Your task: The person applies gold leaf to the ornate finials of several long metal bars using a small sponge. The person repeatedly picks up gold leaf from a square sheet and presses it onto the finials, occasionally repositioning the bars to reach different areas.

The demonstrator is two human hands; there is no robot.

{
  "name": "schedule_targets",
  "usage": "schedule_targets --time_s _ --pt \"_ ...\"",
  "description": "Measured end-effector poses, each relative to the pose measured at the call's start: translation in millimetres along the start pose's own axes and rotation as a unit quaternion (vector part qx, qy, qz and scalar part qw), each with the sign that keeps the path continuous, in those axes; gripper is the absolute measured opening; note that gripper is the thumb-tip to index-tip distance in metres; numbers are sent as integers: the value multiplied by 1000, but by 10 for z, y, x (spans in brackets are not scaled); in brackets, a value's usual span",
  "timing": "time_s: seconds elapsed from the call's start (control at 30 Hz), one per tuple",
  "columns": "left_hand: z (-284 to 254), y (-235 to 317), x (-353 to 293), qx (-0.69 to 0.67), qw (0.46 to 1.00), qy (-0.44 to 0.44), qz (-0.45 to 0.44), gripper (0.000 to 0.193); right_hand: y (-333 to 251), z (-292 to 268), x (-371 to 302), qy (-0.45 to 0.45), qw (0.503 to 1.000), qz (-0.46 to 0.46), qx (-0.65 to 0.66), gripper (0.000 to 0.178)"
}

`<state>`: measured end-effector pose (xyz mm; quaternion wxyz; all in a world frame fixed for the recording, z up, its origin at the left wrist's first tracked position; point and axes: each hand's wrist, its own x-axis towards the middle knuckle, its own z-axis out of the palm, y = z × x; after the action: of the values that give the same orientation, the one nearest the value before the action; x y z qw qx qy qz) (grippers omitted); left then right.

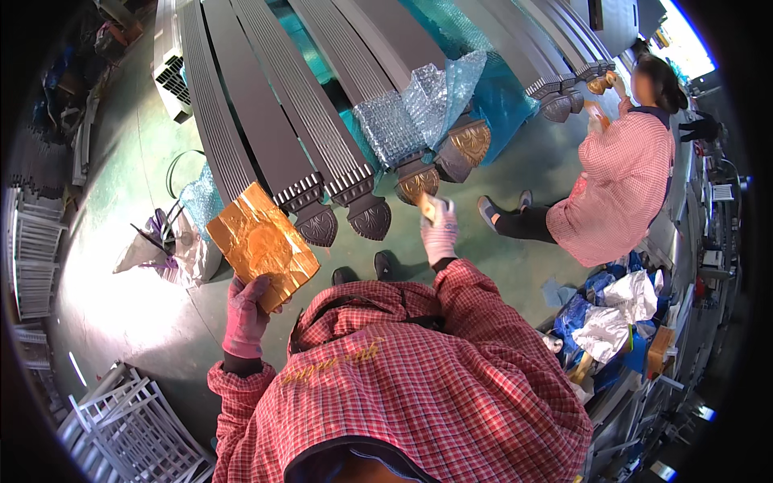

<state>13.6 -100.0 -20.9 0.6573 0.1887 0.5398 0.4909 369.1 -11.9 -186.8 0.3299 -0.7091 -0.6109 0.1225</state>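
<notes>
My left hand (pixel 250 310), in a pinkish glove, grips the lower edge of a flat square board (pixel 241 219) covered in crinkled gold foil or paint, with the thumb on top. My right hand (pixel 440 232), also gloved, is closed round a small tan brush-like tool (pixel 427 208). The tool's tip meets the carved, leaf-shaped end (pixel 417 183) of a dark grooved column, which is partly gold. Beside it, another carved end (pixel 470 142) shows gold on its raised pattern. Two carved ends to the left, a grey-black one (pixel 369 216) and its neighbour (pixel 316 224), are plain dark.
Bubble wrap (pixel 394 129) covers part of the columns. At right, a co-worker (pixel 624 173) in a checked smock works on other column ends. Crumpled wrapping and scraps (pixel 604 326) lie at lower right. A white bag (pixel 173 253) is on the floor at left, above metal frames (pixel 141 431).
</notes>
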Motion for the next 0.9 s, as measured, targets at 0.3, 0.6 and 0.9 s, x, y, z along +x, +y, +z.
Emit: schedule_targets --time_s 0.3,0.6,0.9 --pt "102 -14 10 20 1000 18 -12 36 8 -56 404 79 982 101 137 30" --pt "134 5 7 3 1000 8 3 32 -495 -301 500 -44 998 -48 -1 35" --pt "99 -45 -17 -2 1000 30 -9 35 -567 -181 717 -145 978 -111 -98 28"
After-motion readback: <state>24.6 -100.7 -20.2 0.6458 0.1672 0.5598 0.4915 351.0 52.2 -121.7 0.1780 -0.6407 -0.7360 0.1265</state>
